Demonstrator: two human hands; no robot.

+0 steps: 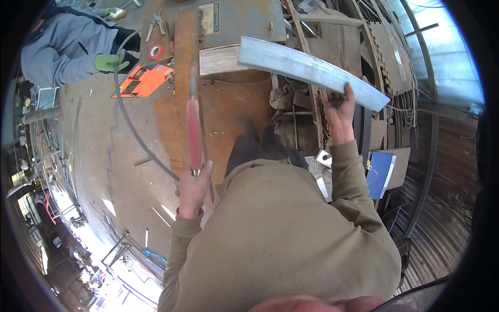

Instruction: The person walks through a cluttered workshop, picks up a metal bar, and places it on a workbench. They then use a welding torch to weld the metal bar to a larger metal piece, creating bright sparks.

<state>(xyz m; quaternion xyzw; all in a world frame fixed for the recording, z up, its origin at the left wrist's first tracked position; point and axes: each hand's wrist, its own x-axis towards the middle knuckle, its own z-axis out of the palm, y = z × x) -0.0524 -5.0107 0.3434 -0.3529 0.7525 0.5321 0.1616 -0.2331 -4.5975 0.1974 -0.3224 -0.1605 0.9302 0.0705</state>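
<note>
My right hand [340,106] is raised at the right, its fingers and thumb closed round a long galvanized metal bar [306,67] with flat sides. The bar slants from the upper middle down to the right. At the left, my left hand [195,190] is closed on the near end of a long tool with a red middle [194,130] and a grey far end; its exact kind I cannot make out. This tool points away from me, over a rusty steel beam [187,36]. A grey cable [135,132] runs up to my left hand; whether it touches is hidden.
A person in a grey jacket [78,47] with green gloves [109,62] is at the upper left. Near them lie an orange sheet [143,81], a roll of red tape [155,51] and pliers [155,25]. Metal racks [364,36] and a blue box [381,174] stand at the right.
</note>
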